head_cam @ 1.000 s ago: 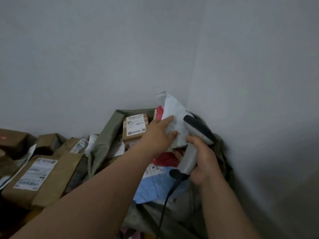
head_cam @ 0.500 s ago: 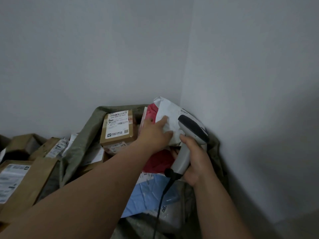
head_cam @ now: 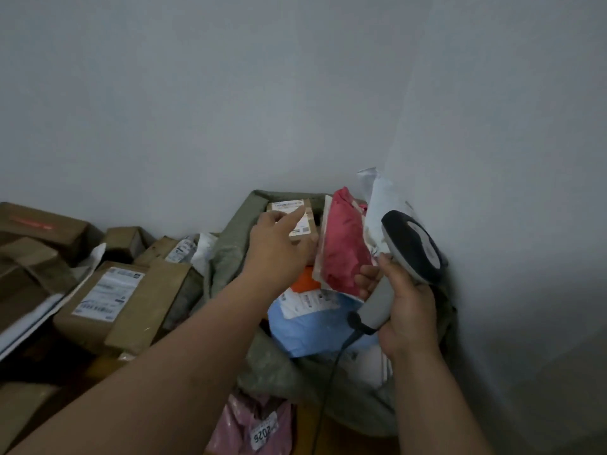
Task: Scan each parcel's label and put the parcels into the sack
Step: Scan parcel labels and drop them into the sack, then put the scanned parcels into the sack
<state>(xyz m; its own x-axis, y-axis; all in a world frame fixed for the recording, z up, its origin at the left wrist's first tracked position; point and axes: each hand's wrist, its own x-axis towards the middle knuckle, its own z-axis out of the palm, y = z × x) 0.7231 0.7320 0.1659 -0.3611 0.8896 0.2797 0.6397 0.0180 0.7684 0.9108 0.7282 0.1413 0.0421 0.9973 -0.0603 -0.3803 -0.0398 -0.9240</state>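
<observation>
Head view: grey scanner (head_cam: 412, 249) is gripped in R hand (head_cam: 405, 315), fingers curled round handle, over green sack (head_cam: 230, 254) packed w/ parcels – red bag (head_cam: 343, 239), blue mailer (head_cam: 312, 326), white mailer (head_cam: 382, 208) – while L hand (head_cam: 279, 249), fingers relaxed & straight, is laid on small labelled box (head_cam: 303, 218) in sack; brown boxes (head_cam: 121, 303) are stacked to the left.

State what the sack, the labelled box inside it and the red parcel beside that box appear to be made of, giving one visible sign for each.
Sack: seemingly woven plastic or coarse cloth, dull grey-green; it slumps and folds at the rim.
Labelled box: brown cardboard, matte, with straight edges and a white printed label.
Red parcel: probably a thin plastic mailer; it crumples softly and shows a slight sheen.
</observation>
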